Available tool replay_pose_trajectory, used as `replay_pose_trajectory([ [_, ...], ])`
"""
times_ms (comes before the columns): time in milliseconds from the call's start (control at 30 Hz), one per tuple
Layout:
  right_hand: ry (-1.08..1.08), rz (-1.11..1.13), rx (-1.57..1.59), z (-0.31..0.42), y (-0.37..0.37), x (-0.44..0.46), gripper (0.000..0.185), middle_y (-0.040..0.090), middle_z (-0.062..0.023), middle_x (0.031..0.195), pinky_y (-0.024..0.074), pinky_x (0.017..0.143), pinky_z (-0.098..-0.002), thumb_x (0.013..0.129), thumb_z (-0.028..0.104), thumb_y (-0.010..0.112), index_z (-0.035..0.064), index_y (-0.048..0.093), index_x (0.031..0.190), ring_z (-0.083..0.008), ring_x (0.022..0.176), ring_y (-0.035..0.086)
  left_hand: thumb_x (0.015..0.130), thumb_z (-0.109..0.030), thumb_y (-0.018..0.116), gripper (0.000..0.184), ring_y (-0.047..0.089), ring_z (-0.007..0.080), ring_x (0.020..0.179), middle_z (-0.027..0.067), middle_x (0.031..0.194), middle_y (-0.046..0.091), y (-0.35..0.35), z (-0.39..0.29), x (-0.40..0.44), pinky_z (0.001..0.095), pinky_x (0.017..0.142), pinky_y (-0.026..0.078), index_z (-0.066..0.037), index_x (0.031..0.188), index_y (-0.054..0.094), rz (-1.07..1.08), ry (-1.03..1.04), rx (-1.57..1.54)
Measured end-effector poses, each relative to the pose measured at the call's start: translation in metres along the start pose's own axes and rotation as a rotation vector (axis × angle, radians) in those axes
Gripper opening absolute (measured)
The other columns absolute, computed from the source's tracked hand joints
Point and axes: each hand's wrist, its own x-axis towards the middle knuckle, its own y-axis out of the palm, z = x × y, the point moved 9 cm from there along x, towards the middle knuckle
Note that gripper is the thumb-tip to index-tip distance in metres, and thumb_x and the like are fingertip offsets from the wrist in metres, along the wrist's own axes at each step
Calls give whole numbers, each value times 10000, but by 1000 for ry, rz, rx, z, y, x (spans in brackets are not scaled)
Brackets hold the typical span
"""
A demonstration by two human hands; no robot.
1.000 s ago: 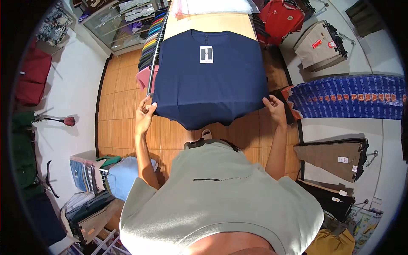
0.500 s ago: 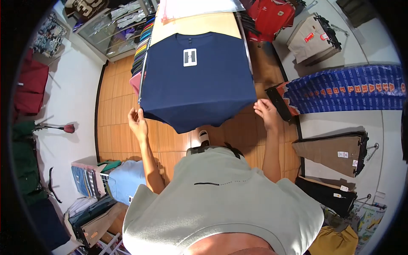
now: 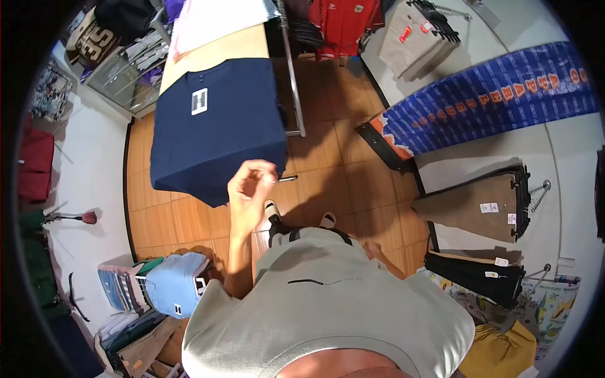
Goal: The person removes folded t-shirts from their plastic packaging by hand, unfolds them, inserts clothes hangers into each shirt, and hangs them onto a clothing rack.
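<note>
A navy blue T-shirt point(image 3: 217, 120) with a white label on its chest lies spread on the light wooden table point(image 3: 217, 49), its hem hanging over the near edge. My left hand point(image 3: 247, 189) is raised by the shirt's near right part, overlapping the hem in view. Its fingers are loosely curved, the thumb stands a little apart, and nothing shows between them. My right hand point(image 3: 375, 251) hangs low beside my body, away from the shirt. My grey-green top partly hides it, and its fingers are not clear.
A metal rail point(image 3: 293, 88) runs along the table's right side. A blue patterned wrapped board point(image 3: 485, 101) juts from the right wall. Hanging trousers point(image 3: 479, 205) line that wall. Folded jeans point(image 3: 173, 283) are stacked at lower left. Tiled floor point(image 3: 328, 170) lies between.
My view and body have turned to the right, so the table and shirt sit further left. My left hand left the shirt's left corner; my right hand dropped from its right corner to my side.
</note>
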Motion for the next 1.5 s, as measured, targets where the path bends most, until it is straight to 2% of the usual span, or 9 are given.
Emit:
replay_pose_trajectory([
  [267,24,-100,37,-57,-84,4,216,643,-125,834,518,616,-393,858,195,635,-18,611,886,-229,694,624,804,-236,811,385,481,115,472,37,665,599,199,-211,-12,255,444,315,-189,1121,596,1011,393,-803],
  [400,86,-163,155,-19,-78,-9,274,674,-161,918,553,674,-397,863,186,645,-48,621,1004,-253,759,665,906,-250,674,165,402,71,420,73,803,571,234,-229,-8,239,329,294,-228,1070,673,859,446,-745],
  [500,15,-95,249,-5,-68,46,299,684,-174,966,579,716,-387,881,181,637,-46,622,1075,-262,797,683,865,-172,749,310,449,125,452,43,658,592,251,-228,-5,251,420,306,-193,1123,579,1013,459,-920],
  [800,-46,-23,214,65,-65,91,307,682,-130,980,562,736,-349,893,188,620,-28,610,1111,-240,842,676,819,-118,757,225,383,71,420,31,739,514,268,-193,75,207,343,226,-233,974,642,435,251,-576],
  [900,104,9,289,49,-71,136,315,681,-98,1028,541,758,-362,890,197,618,18,606,1149,-237,891,666,842,-107,730,249,390,72,440,34,701,498,281,-191,97,212,342,225,-235,1027,623,840,399,-772],
  [967,17,-1,-104,136,-74,69,329,677,-78,1040,535,769,-381,888,205,622,44,598,1175,-239,917,661,863,-110,710,245,371,70,422,28,654,485,284,-186,121,213,336,214,-232,1053,614,821,384,-807],
  [1200,-46,-30,194,222,-65,113,341,679,-100,1044,547,742,-359,904,217,610,12,598,1176,-243,900,672,886,-123,696,179,323,65,371,21,599,494,281,-169,193,214,325,187,-210,1027,628,607,401,-752],
  [1400,-77,38,96,296,-20,142,259,671,-117,975,557,698,-348,901,187,615,-8,634,1069,-215,844,671,873,-146,735,359,439,122,433,41,642,582,270,-137,225,245,404,294,-194,1176,550,909,476,-850],
  [1500,-155,123,49,297,4,223,233,666,-125,942,556,687,-348,902,165,606,-16,630,1047,-220,817,667,796,-231,812,386,449,86,521,-7,680,534,267,-49,274,230,452,336,-131,1013,509,629,136,-709],
])
